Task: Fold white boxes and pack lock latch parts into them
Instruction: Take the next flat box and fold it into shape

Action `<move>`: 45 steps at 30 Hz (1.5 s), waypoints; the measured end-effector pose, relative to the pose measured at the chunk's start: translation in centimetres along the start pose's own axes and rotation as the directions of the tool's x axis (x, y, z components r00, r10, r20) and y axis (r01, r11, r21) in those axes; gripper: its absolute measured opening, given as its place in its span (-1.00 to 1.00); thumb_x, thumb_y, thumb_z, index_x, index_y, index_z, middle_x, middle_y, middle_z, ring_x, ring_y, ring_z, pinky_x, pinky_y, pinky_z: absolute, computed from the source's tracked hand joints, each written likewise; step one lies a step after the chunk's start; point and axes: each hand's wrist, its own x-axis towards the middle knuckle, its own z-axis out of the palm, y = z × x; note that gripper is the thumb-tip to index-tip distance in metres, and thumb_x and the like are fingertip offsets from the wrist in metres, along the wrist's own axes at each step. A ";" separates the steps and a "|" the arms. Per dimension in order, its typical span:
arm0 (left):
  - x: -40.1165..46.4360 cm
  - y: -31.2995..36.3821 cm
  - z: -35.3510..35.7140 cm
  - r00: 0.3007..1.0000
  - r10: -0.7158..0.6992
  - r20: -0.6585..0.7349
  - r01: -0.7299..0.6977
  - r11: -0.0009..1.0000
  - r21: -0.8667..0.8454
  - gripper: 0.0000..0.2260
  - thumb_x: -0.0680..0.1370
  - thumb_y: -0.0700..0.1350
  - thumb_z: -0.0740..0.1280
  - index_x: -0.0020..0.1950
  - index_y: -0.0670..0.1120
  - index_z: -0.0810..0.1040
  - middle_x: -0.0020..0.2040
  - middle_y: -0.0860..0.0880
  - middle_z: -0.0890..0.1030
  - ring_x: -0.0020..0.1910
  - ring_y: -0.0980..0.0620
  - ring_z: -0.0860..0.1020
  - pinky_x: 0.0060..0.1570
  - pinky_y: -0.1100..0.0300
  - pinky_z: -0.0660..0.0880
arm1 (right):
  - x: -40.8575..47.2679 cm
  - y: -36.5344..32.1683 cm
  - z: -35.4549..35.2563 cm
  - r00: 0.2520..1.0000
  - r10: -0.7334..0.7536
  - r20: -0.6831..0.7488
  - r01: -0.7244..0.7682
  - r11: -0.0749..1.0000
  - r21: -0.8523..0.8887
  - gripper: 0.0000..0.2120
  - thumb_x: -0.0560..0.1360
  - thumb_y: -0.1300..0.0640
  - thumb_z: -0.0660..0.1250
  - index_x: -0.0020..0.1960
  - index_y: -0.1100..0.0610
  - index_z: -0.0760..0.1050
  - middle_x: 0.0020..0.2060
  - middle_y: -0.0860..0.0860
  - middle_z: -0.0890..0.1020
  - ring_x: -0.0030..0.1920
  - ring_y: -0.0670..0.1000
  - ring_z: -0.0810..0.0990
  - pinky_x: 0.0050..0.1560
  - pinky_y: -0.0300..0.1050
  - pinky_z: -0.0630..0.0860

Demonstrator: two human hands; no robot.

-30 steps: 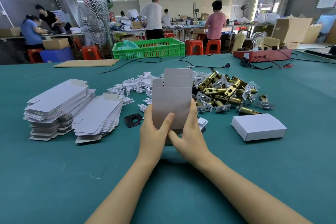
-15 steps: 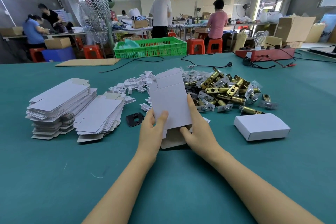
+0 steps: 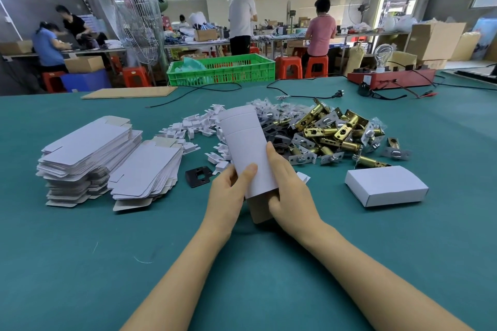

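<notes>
White card box blank [image 3: 246,153], gripped upright by both hands [image 3: 228,193] [image 3: 293,196]; it hides their fingers and part of the latch pile [image 3: 333,131] behind it.

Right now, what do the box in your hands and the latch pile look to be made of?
Box blank: thin paperboard, matte white outside, brown-grey inside, judging by its creases and bare flap. Latch parts: metal, apparently shiny brass-coloured bodies with silvery plates, given the glints. Both hands grip the blank.
</notes>
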 end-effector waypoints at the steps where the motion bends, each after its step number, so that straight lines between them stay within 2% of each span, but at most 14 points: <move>1: 0.0 0.0 0.0 1.000 -0.003 -0.003 0.003 1.000 0.004 -0.83 0.60 -0.08 0.32 0.10 -0.11 0.62 -0.11 0.06 0.72 -0.20 0.13 0.64 -0.26 0.33 0.52 | 0.0 0.0 0.1 1.000 0.001 -0.005 -0.001 1.000 0.011 -0.27 0.49 0.36 0.20 0.57 0.03 0.04 0.51 -0.03 0.21 0.42 -0.05 0.27 0.22 -0.26 0.34; 4: 0.1 0.1 -0.1 1.000 -0.028 -0.006 0.028 0.999 -0.028 -0.82 0.61 -0.11 0.31 0.13 -0.15 0.61 -0.16 0.06 0.70 -0.29 0.17 0.62 -0.40 0.40 0.45 | 0.0 -0.3 0.3 0.998 0.051 -0.023 -0.046 0.984 0.171 -0.33 0.48 0.30 0.19 0.54 0.06 0.12 0.44 -0.03 0.29 0.40 -0.09 0.29 0.29 -0.37 0.32; 6: 0.2 0.2 -0.2 0.998 -0.068 0.001 0.068 0.992 -0.102 -0.82 0.59 -0.11 0.33 0.13 -0.15 0.62 -0.07 0.00 0.72 -0.16 0.10 0.67 -0.31 0.33 0.54 | 0.1 -0.5 0.2 0.996 0.083 0.017 -0.084 0.949 0.303 -0.32 0.43 0.21 0.15 0.54 0.00 0.13 0.34 -0.11 0.35 0.31 -0.16 0.35 0.20 -0.47 0.33; 9: 0.5 0.2 -0.7 0.996 -0.086 -0.033 0.080 0.987 -0.140 -0.85 0.57 -0.16 0.36 0.11 -0.15 0.62 0.01 -0.07 0.72 -0.02 -0.03 0.68 -0.08 0.12 0.62 | 0.2 -0.4 -0.3 0.989 0.120 0.089 -0.148 0.871 0.469 -0.34 0.38 0.18 0.14 0.47 -0.15 0.24 0.26 -0.14 0.47 0.18 -0.10 0.50 0.11 -0.27 0.49; 11: 0.6 0.3 -1.0 0.994 -0.090 -0.055 0.081 0.985 -0.155 -0.80 0.53 -0.15 0.39 0.13 -0.14 0.61 0.03 -0.08 0.72 -0.01 -0.05 0.68 -0.04 0.03 0.62 | 0.5 -0.4 -0.6 0.983 0.163 0.084 -0.182 0.806 0.564 -0.46 0.38 0.13 0.18 0.33 -0.22 0.40 0.13 -0.15 0.58 0.05 -0.09 0.58 -0.02 -0.22 0.56; 14: 0.6 0.5 -1.1 0.997 -0.079 -0.022 0.075 0.983 -0.166 -0.68 0.40 -0.07 0.46 0.13 -0.10 0.62 0.02 -0.07 0.72 -0.03 -0.03 0.68 -0.11 0.08 0.63 | 1.0 -0.5 -1.1 0.964 0.261 0.058 -0.234 0.717 0.657 -0.76 0.47 0.00 0.36 0.14 -0.10 0.52 -0.01 -0.10 0.65 0.02 -0.09 0.62 -0.03 -0.23 0.56; 18: 0.4 0.5 -0.8 0.997 -0.036 0.068 0.048 0.983 -0.176 -0.64 0.35 -0.06 0.50 0.12 -0.08 0.63 0.05 -0.09 0.71 0.04 -0.05 0.68 -0.02 0.10 0.63 | 1.5 -1.0 -1.8 0.955 0.292 0.047 -0.247 0.698 0.672 -0.70 0.42 -0.19 0.29 0.04 -0.04 0.55 -0.07 -0.11 0.69 -0.05 -0.14 0.64 -0.18 -0.33 0.52; 23: 0.4 0.5 -0.6 0.993 0.040 0.109 -0.023 0.988 -0.154 -0.73 0.39 -0.12 0.50 0.08 -0.03 0.65 0.06 -0.08 0.71 0.07 0.00 0.66 -0.01 0.19 0.60 | 1.9 -1.6 -2.8 0.972 0.224 0.066 -0.204 0.675 0.709 -0.78 0.43 -0.12 0.32 -0.06 0.00 0.61 -0.19 -0.09 0.70 -0.20 -0.13 0.65 -0.35 -0.30 0.52; 29: 0.6 1.1 -1.0 0.992 0.086 0.091 -0.080 0.995 -0.064 -0.79 0.40 -0.07 0.50 0.03 0.05 0.66 0.05 -0.02 0.71 0.07 0.03 0.65 0.02 0.16 0.57 | 1.8 -1.8 -2.5 0.965 0.249 0.077 -0.218 0.609 0.763 -0.78 0.40 -0.06 0.37 -0.02 0.02 0.61 -0.28 -0.12 0.69 -0.32 -0.18 0.62 -0.46 -0.40 0.43; 31: 0.7 1.8 -1.0 0.993 0.115 0.040 -0.113 0.992 -0.048 -0.76 0.41 -0.02 0.54 0.04 0.05 0.64 0.03 0.01 0.71 0.04 0.06 0.65 0.03 0.11 0.57 | 1.7 -1.8 -2.4 0.960 0.272 0.070 -0.226 0.598 0.769 -0.76 0.36 -0.07 0.40 -0.03 0.03 0.60 -0.26 -0.11 0.70 -0.29 -0.18 0.64 -0.44 -0.35 0.46; 34: 0.9 2.8 -1.2 0.988 0.155 -0.001 -0.155 0.987 -0.052 -0.71 0.39 0.05 0.45 0.08 0.01 0.61 -0.01 0.06 0.72 0.00 0.11 0.65 0.07 0.07 0.59 | 1.9 -1.6 -2.2 0.956 0.287 0.058 -0.231 0.617 0.753 -0.71 0.37 -0.06 0.42 0.03 0.05 0.58 -0.18 -0.10 0.71 -0.20 -0.17 0.65 -0.37 -0.28 0.52; 39: 0.5 2.8 -0.2 0.971 0.239 0.004 -0.239 0.970 0.046 -0.92 0.54 -0.05 0.40 0.02 0.07 0.58 -0.07 0.17 0.68 -0.08 0.21 0.59 -0.03 0.25 0.58 | 1.8 -1.8 -1.6 0.977 0.214 0.010 -0.164 0.717 0.677 -0.83 0.52 0.02 0.35 0.10 -0.07 0.51 -0.02 -0.13 0.67 -0.01 -0.13 0.63 -0.08 -0.24 0.56; 42: 0.3 2.8 0.5 0.963 0.271 0.002 -0.271 0.961 0.050 -0.92 0.56 -0.11 0.40 0.01 0.05 0.56 -0.12 0.20 0.67 -0.15 0.26 0.59 -0.17 0.39 0.51 | 1.8 -2.0 -1.3 0.982 0.188 -0.033 -0.127 0.773 0.622 -0.84 0.54 -0.04 0.32 0.11 -0.12 0.43 -0.02 -0.22 0.63 0.00 -0.20 0.60 -0.06 -0.27 0.55; 45: 0.2 2.8 0.8 0.960 0.281 0.009 -0.281 0.958 0.049 -0.92 0.56 -0.09 0.41 0.02 0.05 0.56 -0.10 0.19 0.68 -0.12 0.25 0.60 -0.15 0.39 0.51 | 1.7 -2.1 -1.2 0.983 0.172 -0.058 -0.104 0.793 0.600 -0.85 0.55 -0.04 0.30 0.09 -0.12 0.38 -0.04 -0.25 0.61 -0.03 -0.25 0.58 -0.09 -0.34 0.52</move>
